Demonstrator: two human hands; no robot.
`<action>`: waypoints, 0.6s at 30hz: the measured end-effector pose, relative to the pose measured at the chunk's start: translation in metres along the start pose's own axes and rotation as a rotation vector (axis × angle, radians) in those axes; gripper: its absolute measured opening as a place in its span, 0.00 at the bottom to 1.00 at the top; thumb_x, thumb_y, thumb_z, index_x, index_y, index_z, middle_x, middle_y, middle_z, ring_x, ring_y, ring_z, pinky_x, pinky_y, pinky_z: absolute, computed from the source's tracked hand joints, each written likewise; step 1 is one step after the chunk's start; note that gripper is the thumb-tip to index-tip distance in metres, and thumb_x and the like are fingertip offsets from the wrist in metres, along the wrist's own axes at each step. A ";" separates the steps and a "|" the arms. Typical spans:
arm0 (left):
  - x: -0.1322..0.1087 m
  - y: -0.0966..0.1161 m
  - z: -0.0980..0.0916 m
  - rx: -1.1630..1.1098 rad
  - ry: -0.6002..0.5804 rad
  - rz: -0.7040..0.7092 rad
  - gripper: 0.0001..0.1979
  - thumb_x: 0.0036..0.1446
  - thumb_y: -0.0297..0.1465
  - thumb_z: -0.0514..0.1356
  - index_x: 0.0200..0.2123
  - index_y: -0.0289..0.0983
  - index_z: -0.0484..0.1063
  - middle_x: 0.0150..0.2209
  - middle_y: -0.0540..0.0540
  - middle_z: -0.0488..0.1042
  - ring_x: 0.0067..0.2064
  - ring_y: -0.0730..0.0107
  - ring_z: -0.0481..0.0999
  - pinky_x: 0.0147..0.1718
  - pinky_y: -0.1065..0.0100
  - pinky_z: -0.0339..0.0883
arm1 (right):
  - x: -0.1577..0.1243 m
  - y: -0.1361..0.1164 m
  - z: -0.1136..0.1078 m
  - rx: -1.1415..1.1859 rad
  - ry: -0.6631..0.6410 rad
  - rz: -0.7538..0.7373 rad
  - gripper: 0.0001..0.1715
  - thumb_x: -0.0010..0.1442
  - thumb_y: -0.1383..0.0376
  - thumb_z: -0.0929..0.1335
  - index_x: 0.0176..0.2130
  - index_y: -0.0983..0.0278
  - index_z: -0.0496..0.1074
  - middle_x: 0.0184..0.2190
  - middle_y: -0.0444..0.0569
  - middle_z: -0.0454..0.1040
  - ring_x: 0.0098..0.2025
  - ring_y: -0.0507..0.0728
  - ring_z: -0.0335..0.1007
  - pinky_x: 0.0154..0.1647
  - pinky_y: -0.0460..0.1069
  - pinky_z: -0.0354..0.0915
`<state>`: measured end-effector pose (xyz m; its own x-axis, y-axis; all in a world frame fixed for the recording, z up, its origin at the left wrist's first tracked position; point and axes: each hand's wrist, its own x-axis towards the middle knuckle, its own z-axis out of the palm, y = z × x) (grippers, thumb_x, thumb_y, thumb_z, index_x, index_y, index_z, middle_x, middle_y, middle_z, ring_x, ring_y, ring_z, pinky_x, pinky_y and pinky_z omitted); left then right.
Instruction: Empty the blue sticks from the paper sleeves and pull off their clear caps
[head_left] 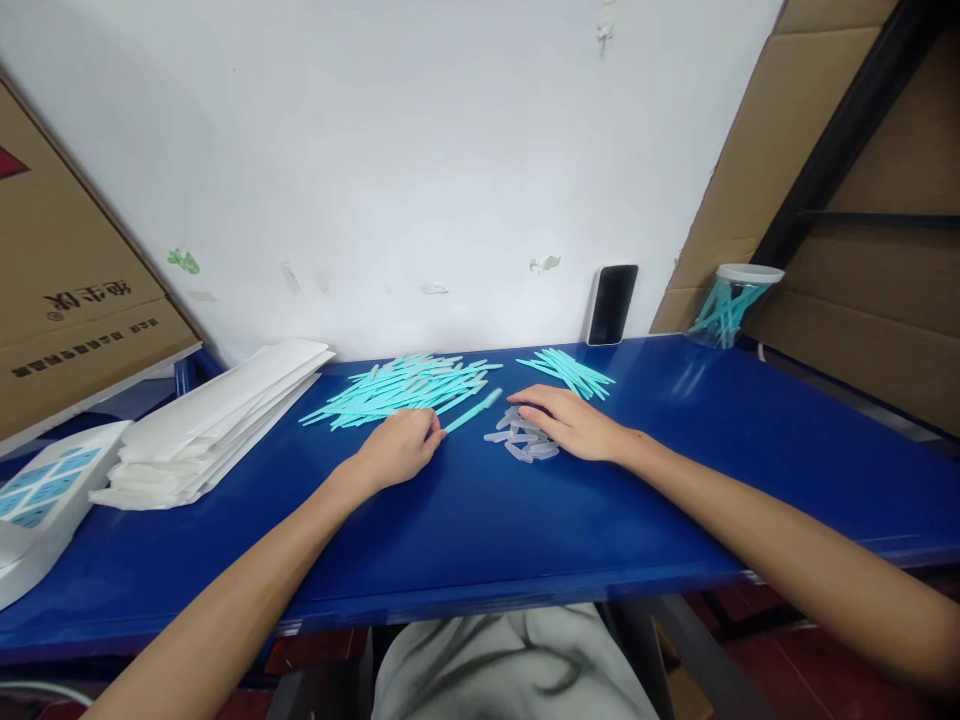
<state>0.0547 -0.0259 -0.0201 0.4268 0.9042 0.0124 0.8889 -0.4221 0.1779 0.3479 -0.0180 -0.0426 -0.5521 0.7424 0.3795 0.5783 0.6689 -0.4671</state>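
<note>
My left hand (400,447) is closed on one end of a teal plastic stick (473,410) that points up and to the right over the blue table (480,520). Just beyond this hand lies a big loose heap of teal sticks (401,387). My right hand (571,422) rests palm down on a small pile of clear plastic caps (519,440), with its fingers curled over the pile. Whether those fingers grip a cap is hidden. A smaller bundle of teal sticks (567,371) lies just behind my right hand.
A stack of white pouches (217,420) lies at the left, next to a white printed box (41,495) and a cardboard box (67,300). A dark phone (612,304) leans on the wall. A clear jar of teal sticks (731,303) stands at the far right.
</note>
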 end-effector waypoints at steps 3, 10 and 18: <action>0.001 0.001 0.007 -0.025 0.033 0.026 0.14 0.68 0.36 0.48 0.34 0.38 0.68 0.29 0.44 0.75 0.29 0.63 0.72 0.29 0.64 0.56 | 0.001 -0.001 -0.001 -0.013 0.079 -0.015 0.23 0.73 0.56 0.59 0.55 0.61 0.75 0.54 0.55 0.76 0.56 0.62 0.72 0.58 0.58 0.65; -0.002 0.018 0.010 -0.399 0.272 0.232 0.10 0.68 0.37 0.51 0.36 0.39 0.64 0.19 0.57 0.64 0.20 0.75 0.62 0.25 0.70 0.53 | 0.001 -0.022 -0.003 0.020 0.117 0.028 0.23 0.70 0.55 0.62 0.32 0.64 0.76 0.22 0.44 0.72 0.24 0.53 0.65 0.33 0.49 0.61; -0.009 0.030 0.019 -0.504 0.256 0.440 0.09 0.69 0.35 0.52 0.36 0.38 0.65 0.20 0.58 0.64 0.20 0.79 0.59 0.25 0.73 0.54 | -0.003 -0.047 0.004 0.296 0.109 0.116 0.25 0.67 0.48 0.64 0.35 0.65 0.76 0.18 0.39 0.62 0.21 0.49 0.53 0.25 0.47 0.51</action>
<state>0.0806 -0.0478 -0.0332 0.6208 0.6698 0.4073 0.4318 -0.7258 0.5355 0.3198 -0.0524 -0.0254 -0.4161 0.8235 0.3857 0.4250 0.5510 -0.7181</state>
